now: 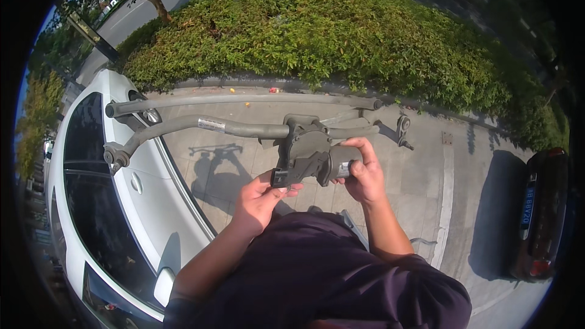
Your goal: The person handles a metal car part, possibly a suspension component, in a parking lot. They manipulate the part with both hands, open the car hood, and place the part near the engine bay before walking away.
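Outdoors, grey paving [426, 164] fills the middle of the frame, with a green hedge [329, 30] across the top, a white car [116, 207] at lower left and a dark car [542, 213] at the right edge. I hold a grey wiper linkage assembly [304, 146] at centre frame, above the paving. Its 2 long rods reach toward the upper left, close over the white car, so a careless swing could knock the bodywork, and a loose grasp could drop it. My left hand [259, 198] cups what looks like a black connector from below, fingers half curled. My right hand [362, 173] is clenched around the motor's cylinder.
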### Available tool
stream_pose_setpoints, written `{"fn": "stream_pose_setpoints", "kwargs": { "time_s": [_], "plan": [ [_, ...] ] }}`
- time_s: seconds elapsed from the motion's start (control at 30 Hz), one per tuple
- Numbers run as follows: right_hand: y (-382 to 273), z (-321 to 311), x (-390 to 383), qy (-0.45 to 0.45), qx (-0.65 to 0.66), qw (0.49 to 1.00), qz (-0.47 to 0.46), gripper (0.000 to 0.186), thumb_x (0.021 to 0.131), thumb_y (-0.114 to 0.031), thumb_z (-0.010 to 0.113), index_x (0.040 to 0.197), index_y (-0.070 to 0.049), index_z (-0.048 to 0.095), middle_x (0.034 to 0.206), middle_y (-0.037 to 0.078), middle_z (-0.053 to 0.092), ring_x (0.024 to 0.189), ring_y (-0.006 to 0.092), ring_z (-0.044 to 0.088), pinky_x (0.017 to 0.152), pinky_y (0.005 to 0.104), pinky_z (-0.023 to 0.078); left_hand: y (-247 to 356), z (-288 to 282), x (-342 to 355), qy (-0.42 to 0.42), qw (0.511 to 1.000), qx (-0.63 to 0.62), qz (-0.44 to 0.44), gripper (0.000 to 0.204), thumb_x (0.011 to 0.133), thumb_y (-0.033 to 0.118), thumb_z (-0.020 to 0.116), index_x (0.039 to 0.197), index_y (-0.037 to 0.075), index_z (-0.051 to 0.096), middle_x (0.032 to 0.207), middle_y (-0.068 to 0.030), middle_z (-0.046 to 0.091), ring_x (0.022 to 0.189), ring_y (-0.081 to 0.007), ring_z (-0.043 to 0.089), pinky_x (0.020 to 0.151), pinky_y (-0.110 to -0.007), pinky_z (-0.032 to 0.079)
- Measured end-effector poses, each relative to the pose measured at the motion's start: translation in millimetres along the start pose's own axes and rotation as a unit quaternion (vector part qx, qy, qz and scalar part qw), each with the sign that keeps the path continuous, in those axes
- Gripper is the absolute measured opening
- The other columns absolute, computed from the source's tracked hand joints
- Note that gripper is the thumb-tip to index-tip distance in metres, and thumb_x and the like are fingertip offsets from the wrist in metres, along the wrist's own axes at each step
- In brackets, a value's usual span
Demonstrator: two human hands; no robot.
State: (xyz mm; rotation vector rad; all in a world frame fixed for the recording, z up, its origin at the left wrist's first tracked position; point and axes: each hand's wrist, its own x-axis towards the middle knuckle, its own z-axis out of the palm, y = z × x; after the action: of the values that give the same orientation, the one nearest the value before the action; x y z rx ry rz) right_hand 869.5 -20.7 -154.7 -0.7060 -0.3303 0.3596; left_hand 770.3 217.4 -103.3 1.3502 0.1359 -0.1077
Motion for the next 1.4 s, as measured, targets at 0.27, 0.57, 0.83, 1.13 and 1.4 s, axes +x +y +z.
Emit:
{"fn": "stream_pose_setpoints", "kwargs": {
  "time_s": [0.27,0.57,0.83,1.13,1.4],
  "plan": [
    [-9.1,8.1,-3.8,-0.024,-0.256,0.966,-0.034,0.055,0.092,-0.022,0.082,0.134,-0.003,0.053,0.126,0.01,0.06,0.107,0.0191,0.062,0.091,0.0344,0.052,-20.9,-1.4,-2.1,0.049,0.995,-0.061,-0.057,0.032,0.103,-0.004,0.056,0.135,-0.005,0.057,0.13,-0.0184,0.067,0.112,-0.034,0.072,0.1,-0.05,0.058],
    [-12.2,24.7,-7.0,-0.057,-0.33,0.942,-0.032,0.054,0.09,-0.017,0.083,0.132,-0.001,0.053,0.126,0.011,0.06,0.116,0.0191,0.058,0.1,0.0353,0.048,-50.6,-20.5,-14.5,0.024,0.999,-0.035,0.026,0.036,0.104,-0.006,0.053,0.14,-0.001,0.051,0.136,-0.0169,0.062,0.122,-0.0326,0.065,0.103,-0.056,0.058],
    [-14.4,32.0,-4.6,-0.066,-0.347,0.935,-0.007,0.057,0.087,-0.017,0.084,0.132,-0.001,0.053,0.125,0.012,0.061,0.114,0.0198,0.06,0.099,0.0355,0.049,-41.8,-12.7,-18.0,0.079,0.997,0.002,-0.02,0.038,0.103,-0.011,0.049,0.14,-0.002,0.051,0.136,-0.0186,0.061,0.124,-0.0337,0.063,0.106,-0.057,0.055],
    [-0.7,8.5,-7.4,-0.014,-0.265,0.964,0.021,0.065,0.087,-0.033,0.087,0.133,-0.002,0.054,0.128,0.012,0.06,0.12,0.0217,0.057,0.106,0.0361,0.045,-42.1,-13.4,-5.2,0.056,0.986,-0.148,-0.058,0.031,0.099,-0.001,0.053,0.129,-0.008,0.06,0.119,-0.02,0.07,0.104,-0.0332,0.071,0.098,-0.046,0.055],
    [10.0,-3.0,-9.3,-0.002,-0.135,0.989,0.057,0.065,0.091,-0.038,0.084,0.134,-0.003,0.05,0.123,0.013,0.061,0.094,0.0201,0.065,0.071,0.0332,0.056,-58.9,-8.0,-13.4,0.044,0.992,-0.114,-0.005,0.018,0.099,-0.005,0.056,0.115,-0.004,0.064,0.108,-0.0164,0.07,0.099,-0.0275,0.07,0.094,-0.042,0.055]
  ]
}}
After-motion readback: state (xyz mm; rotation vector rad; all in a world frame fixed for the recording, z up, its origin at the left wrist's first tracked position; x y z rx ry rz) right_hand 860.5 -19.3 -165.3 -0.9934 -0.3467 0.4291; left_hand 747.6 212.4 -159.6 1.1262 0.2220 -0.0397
